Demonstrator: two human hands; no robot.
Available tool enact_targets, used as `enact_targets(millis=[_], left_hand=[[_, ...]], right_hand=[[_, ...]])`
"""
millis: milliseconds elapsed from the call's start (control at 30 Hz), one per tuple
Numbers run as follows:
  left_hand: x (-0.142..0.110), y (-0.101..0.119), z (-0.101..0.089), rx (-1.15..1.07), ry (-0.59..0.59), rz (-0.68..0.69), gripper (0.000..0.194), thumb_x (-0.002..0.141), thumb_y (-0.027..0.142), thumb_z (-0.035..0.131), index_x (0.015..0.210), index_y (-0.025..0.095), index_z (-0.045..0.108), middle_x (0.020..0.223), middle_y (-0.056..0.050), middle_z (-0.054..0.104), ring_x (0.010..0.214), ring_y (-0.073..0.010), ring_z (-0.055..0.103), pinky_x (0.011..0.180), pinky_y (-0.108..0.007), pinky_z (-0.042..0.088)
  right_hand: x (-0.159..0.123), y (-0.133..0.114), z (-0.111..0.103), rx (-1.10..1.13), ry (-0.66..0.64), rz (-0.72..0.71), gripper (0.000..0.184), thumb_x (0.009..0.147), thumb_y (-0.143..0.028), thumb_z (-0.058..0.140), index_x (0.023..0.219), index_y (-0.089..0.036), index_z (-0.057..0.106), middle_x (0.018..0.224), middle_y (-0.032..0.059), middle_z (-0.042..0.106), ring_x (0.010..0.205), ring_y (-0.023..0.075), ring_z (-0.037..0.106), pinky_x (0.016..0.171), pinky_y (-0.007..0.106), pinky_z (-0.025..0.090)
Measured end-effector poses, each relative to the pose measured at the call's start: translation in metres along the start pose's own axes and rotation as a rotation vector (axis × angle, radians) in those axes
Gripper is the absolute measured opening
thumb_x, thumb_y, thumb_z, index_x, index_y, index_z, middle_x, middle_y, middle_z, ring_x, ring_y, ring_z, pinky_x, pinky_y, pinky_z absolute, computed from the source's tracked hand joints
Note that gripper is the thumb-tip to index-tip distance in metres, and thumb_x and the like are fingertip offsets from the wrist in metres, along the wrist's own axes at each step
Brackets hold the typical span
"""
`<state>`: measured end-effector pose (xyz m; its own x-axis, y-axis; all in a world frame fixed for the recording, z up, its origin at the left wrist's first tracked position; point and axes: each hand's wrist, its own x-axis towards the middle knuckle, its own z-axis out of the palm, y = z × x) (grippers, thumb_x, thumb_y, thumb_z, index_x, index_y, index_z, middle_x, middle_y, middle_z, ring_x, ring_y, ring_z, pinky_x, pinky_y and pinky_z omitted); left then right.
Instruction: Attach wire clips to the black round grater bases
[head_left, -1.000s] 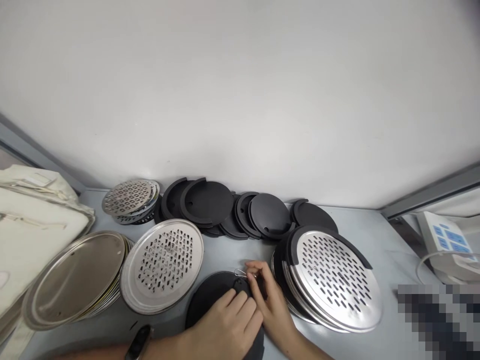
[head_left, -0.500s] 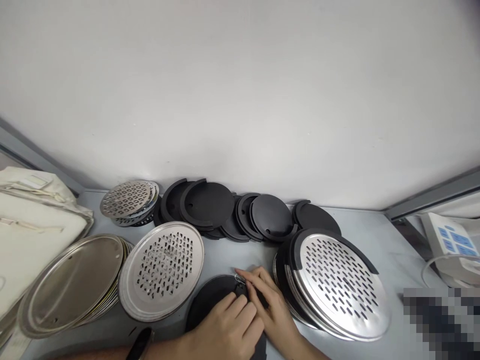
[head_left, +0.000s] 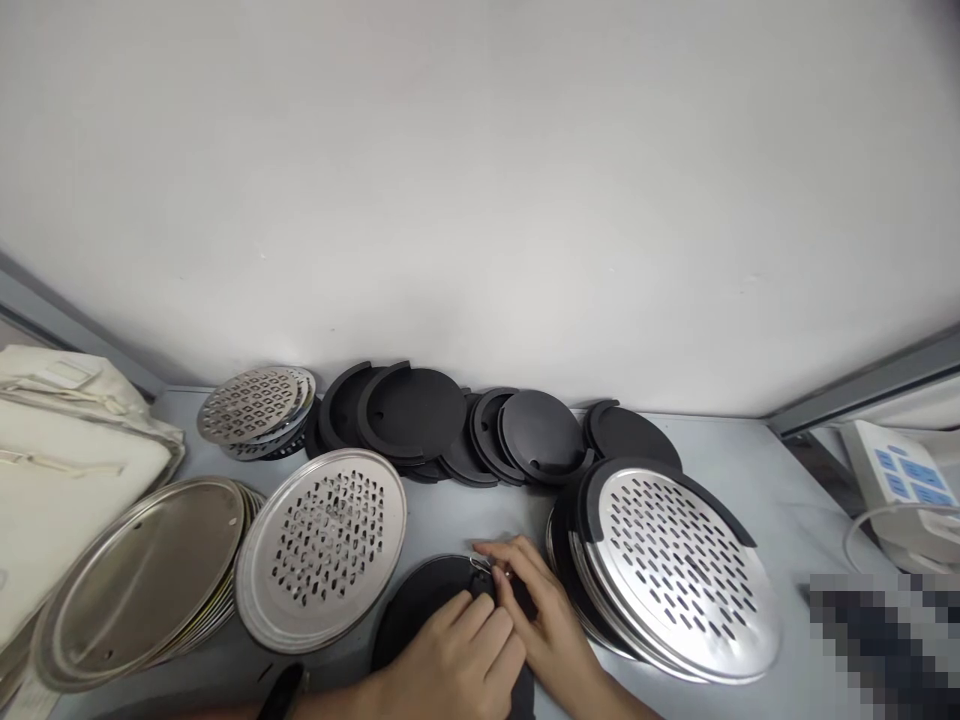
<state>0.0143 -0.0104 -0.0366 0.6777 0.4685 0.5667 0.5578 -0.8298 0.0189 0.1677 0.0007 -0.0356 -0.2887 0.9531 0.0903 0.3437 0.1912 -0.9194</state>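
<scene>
A black round disc (head_left: 420, 610) lies flat on the grey table near the front edge. My left hand (head_left: 457, 655) rests on it with its fingers pressed down on the disc's far edge. My right hand (head_left: 544, 620) sits just to the right, fingers pinched on a small metal wire ring (head_left: 480, 566) at the disc's rim. A dark band (head_left: 281, 690) is on my left wrist.
A perforated steel plate (head_left: 322, 545) and a stack of plain steel plates (head_left: 142, 575) lie to the left. Perforated plates in black rims (head_left: 675, 565) are stacked on the right. Black discs (head_left: 412, 410) and small perforated plates (head_left: 251, 405) line the wall. White cloth (head_left: 52, 470) far left, a white device (head_left: 900, 485) far right.
My right fingers have moved a little left and down, closing on the wire ring at the disc's rim. My left hand stays on the disc. The view has tilted slightly.
</scene>
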Motion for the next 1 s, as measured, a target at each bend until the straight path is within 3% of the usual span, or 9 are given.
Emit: enact_targets(millis=[667,867,1000], left_hand=[[0.0007,-0.0017,-0.0005,-0.033,-0.019,-0.002,0.015,0.075,0.006,0.04,0.079,0.015,0.052,0.072,-0.004,0.052,0.065,-0.0182,0.051,0.063,-0.029,0.042],[-0.0006,-0.0022,-0.0044,-0.057,-0.061,0.092,0.018,0.083,0.009,0.037,0.07,0.018,0.045,0.061,0.001,0.044,0.052,-0.0146,0.046,0.05,-0.027,0.034],[-0.0039,-0.0019,-0.0006,-0.095,-0.144,0.072,0.018,0.084,0.012,0.039,0.068,0.019,0.043,0.056,0.003,0.044,0.046,-0.0131,0.042,0.044,-0.029,0.027]], right_hand=[[0.0011,0.0009,-0.0018,0.033,-0.034,0.029,0.027,0.098,-0.02,0.041,0.119,-0.024,0.059,0.095,0.0046,0.055,0.089,0.0169,0.058,0.083,0.029,0.048],[0.0025,0.0023,-0.0023,0.004,-0.033,0.025,0.026,0.097,-0.02,0.042,0.117,-0.022,0.058,0.087,0.0026,0.052,0.084,0.0163,0.056,0.078,0.028,0.046],[0.0019,0.0034,-0.0023,-0.001,-0.039,0.016,0.025,0.096,-0.019,0.042,0.115,-0.022,0.058,0.086,0.0022,0.05,0.083,0.0164,0.055,0.076,0.028,0.045]])
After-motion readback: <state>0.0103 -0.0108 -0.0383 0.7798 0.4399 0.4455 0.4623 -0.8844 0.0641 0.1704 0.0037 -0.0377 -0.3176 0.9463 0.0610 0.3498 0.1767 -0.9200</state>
